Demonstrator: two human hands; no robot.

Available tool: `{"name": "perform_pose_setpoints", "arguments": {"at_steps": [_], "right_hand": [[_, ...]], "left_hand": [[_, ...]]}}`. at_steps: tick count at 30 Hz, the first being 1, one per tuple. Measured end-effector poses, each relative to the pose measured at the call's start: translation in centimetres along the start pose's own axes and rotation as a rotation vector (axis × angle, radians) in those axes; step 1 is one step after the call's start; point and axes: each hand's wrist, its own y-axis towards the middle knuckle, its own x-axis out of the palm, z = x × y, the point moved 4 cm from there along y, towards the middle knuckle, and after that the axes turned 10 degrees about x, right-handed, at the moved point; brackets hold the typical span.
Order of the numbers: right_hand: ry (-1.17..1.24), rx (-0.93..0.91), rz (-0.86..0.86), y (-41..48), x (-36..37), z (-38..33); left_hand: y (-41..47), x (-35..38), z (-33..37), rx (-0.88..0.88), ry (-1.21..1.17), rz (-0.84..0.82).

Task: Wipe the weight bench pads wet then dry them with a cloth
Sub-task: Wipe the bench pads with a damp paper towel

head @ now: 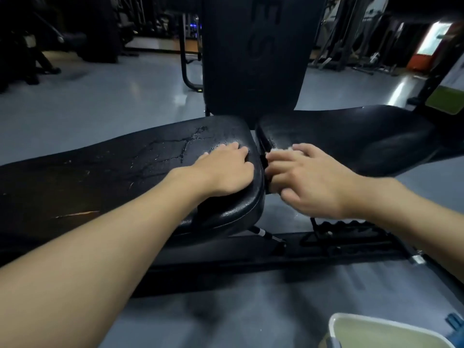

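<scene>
A black weight bench lies across the view. Its long back pad [100, 172] on the left is cracked and beaded with water drops. The seat pad [351, 136] lies to the right, with a narrow gap between the two. My left hand [226, 169] rests flat on the right end of the back pad, fingers straight. My right hand [306, 182] is at the gap, its fingers curled round a white cloth [283, 150] that presses against the near end of the seat pad. Most of the cloth is hidden under the hand.
A pale bucket [376, 332] holding murky water stands on the grey floor at the bottom right. The bench's black frame [251, 257] and toothed adjuster [344, 226] run below the pads. Another upright black pad [253, 54] stands behind. Gym machines line the back.
</scene>
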Motion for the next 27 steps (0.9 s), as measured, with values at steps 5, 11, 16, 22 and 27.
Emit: {"name": "perform_pose_setpoints", "arguments": {"at_steps": [5, 11, 16, 22, 27], "right_hand": [[-0.091, -0.132, 0.121, -2.1, 0.8, 1.0], [-0.170, -0.215, 0.242, -5.6, 1.9, 3.8], [-0.212, -0.071, 0.391, -5.0, 2.0, 2.4], [0.057, 0.085, 0.535, -7.3, 2.2, 5.6], [0.709, 0.291, 0.598, -4.3, -2.0, 3.0]], "left_hand": [[0.3, 0.1, 0.6, -0.045, -0.001, -0.025], [-0.2, 0.4, 0.8, -0.046, 0.046, 0.005], [-0.2, 0.3, 1.2, -0.042, 0.101, -0.002], [-0.5, 0.4, 0.6, 0.006, 0.113, -0.005], [-1.1, -0.5, -1.1, 0.074, -0.076, 0.002]]}}
